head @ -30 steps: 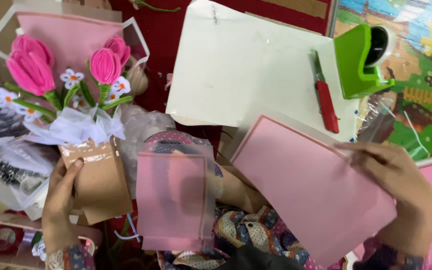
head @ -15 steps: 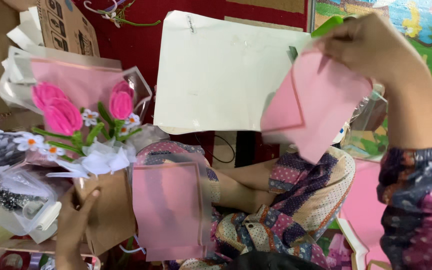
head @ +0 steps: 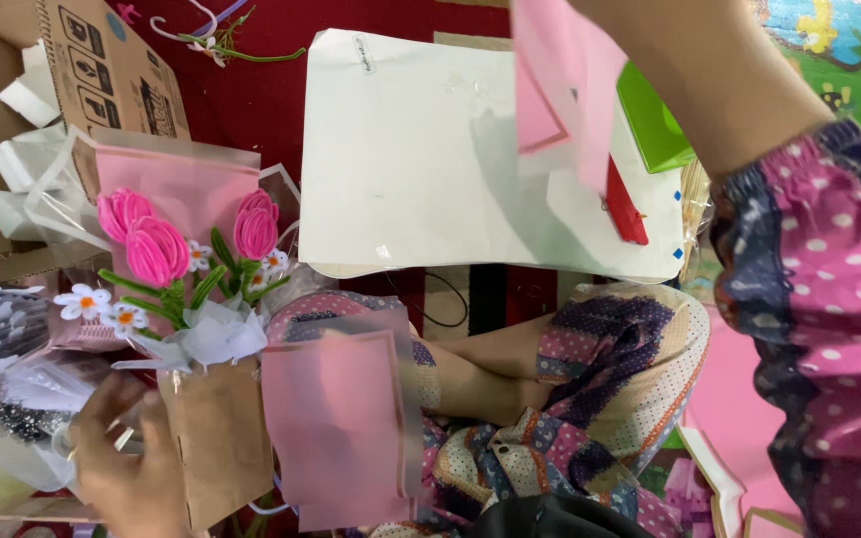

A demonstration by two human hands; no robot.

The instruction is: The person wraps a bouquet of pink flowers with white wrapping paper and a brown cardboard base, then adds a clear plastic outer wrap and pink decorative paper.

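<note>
Left hand (head: pixel 122 468) fingers grip the brown paper bouquet wrap (head: pixel 216 438); right hand's fingers, out of view, lift pink paper (head: pixel 560 85).

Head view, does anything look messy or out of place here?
Nothing looks damaged or spilled. White paper scraps lie loose beside the cardboard box, and the white board overhangs its support at a slant.
</note>
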